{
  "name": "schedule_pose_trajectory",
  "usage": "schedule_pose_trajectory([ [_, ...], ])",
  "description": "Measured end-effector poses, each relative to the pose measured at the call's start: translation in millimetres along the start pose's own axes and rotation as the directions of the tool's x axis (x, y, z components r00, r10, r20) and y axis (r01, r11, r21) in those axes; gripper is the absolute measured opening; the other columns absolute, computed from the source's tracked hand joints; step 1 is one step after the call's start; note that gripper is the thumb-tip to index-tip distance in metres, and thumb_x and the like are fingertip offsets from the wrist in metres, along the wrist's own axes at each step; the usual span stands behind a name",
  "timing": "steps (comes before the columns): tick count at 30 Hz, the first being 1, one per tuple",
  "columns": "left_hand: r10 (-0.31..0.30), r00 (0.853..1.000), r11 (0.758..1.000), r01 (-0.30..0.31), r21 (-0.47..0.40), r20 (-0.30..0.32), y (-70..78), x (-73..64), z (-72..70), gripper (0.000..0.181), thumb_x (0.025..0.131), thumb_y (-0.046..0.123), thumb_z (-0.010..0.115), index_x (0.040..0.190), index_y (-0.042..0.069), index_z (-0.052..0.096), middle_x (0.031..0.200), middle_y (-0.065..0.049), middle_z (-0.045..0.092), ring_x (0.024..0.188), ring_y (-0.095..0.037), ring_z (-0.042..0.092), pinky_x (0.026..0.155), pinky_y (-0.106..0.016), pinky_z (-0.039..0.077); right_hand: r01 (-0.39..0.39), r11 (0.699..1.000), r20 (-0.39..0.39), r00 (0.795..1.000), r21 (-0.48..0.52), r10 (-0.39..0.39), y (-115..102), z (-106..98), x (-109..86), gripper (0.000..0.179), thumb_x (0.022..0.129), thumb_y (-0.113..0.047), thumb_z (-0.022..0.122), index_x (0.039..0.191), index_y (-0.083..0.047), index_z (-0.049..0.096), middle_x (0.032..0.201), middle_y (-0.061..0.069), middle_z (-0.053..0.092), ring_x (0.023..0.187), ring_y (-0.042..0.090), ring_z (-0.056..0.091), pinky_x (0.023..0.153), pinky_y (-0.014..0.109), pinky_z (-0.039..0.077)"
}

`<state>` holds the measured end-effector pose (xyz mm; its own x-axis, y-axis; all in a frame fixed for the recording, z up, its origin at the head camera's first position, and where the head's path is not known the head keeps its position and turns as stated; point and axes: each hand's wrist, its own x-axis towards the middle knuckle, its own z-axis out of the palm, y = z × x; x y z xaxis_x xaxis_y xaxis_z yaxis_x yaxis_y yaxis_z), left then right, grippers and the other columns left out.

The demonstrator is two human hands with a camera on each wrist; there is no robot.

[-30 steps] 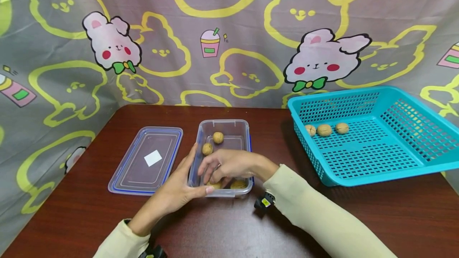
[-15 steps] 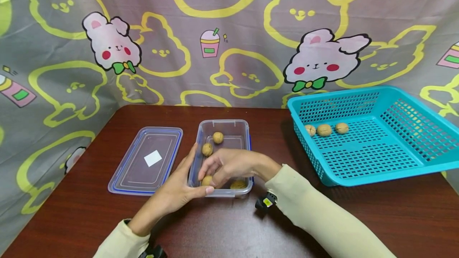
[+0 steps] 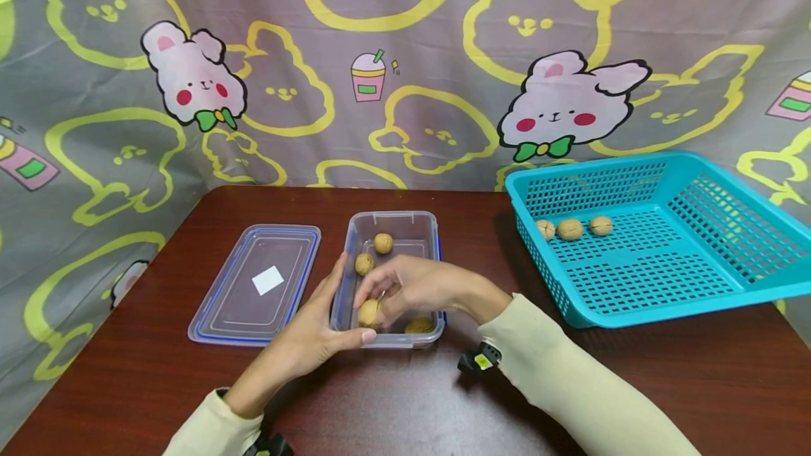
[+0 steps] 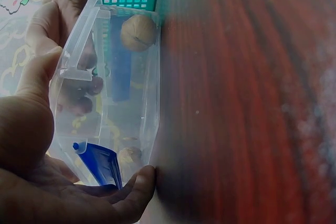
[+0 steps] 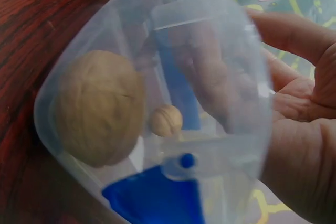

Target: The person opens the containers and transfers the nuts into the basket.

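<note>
A clear plastic food container [image 3: 417,250] stands without its lid on the table. My left hand [image 3: 315,329] grips its near left corner, thumb at the front rim and fingers along the left wall. Inside the container, my right hand [image 3: 421,290] pinches a walnut [image 3: 369,314] between thumb and fingers, close to the front left corner. Two other walnuts lie toward the back, one [image 3: 383,243] behind the other [image 3: 364,264]. Another walnut [image 3: 419,326] sits in the front right corner, large through the clear wall in the right wrist view. Blue locking flaps [image 4: 100,163] hang at the container's sides.
Left of the container lies its clear lid [image 3: 243,301] with a blue seal and a white square label [image 3: 267,280]. At the right stands a turquoise slotted basket [image 3: 659,319] with three walnuts [image 3: 570,229] in it. A patterned curtain [image 3: 285,41] hangs behind the table.
My right hand has raised the pinched walnut from the container's front left, and more of the nut shows. My left hand keeps its grip on the container.
</note>
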<state>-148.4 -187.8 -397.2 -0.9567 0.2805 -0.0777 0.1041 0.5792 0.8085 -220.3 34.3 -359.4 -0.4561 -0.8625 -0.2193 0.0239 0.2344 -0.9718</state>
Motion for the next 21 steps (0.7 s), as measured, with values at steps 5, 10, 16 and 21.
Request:
schedule_pose_trajectory([
  [5,-0.007,1.0,1.0,0.007,-0.005,0.002,0.9,-0.1,0.8,0.123,0.085,0.038,0.087,0.17,0.02,0.0,0.171,-0.028,0.018,0.15,-0.049,0.033,0.12,-0.071,0.028,-0.008,0.998,-0.076,0.997,-0.057,0.004,-7,-3,-13.7,0.029,0.09,0.003,0.068,0.119,0.004,0.07,0.086,-0.003,0.066,0.077,0.01,0.061,0.074,0.027,0.055],
  [10,-0.01,1.0,1.0,0.01,0.008,0.006,2.7,-0.5,-0.2,0.124,0.085,0.038,0.087,0.17,0.02,-0.001,0.172,-0.028,0.015,0.153,-0.05,0.029,0.12,-0.072,0.027,0.012,0.991,-0.15,0.988,-0.131,-0.031,-13,-7,-29.5,0.03,0.091,-0.002,0.07,0.121,0.001,0.071,0.097,-0.002,0.071,0.086,0.012,0.064,0.081,0.03,0.055],
  [16,0.003,1.0,1.0,-0.003,0.0,-0.001,3.9,-1.2,-0.4,0.125,0.085,0.036,0.088,0.17,0.019,-0.001,0.172,-0.028,0.015,0.154,-0.049,0.027,0.121,-0.071,0.026,0.032,0.988,-0.251,0.966,-0.15,-0.07,-23,-12,-51.8,0.031,0.092,-0.006,0.069,0.123,-0.005,0.072,0.108,0.005,0.074,0.101,0.019,0.065,0.089,0.034,0.057],
  [21,0.009,1.0,1.0,-0.009,0.002,-0.012,2.6,-0.9,-0.8,0.125,0.084,0.035,0.089,0.17,0.018,0.0,0.172,-0.028,0.015,0.155,-0.048,0.027,0.122,-0.07,0.025,0.06,0.991,-0.343,0.934,-0.117,-0.097,-29,-17,-75.4,0.031,0.093,-0.005,0.068,0.124,-0.003,0.071,0.109,0.01,0.075,0.098,0.024,0.069,0.089,0.038,0.06],
])
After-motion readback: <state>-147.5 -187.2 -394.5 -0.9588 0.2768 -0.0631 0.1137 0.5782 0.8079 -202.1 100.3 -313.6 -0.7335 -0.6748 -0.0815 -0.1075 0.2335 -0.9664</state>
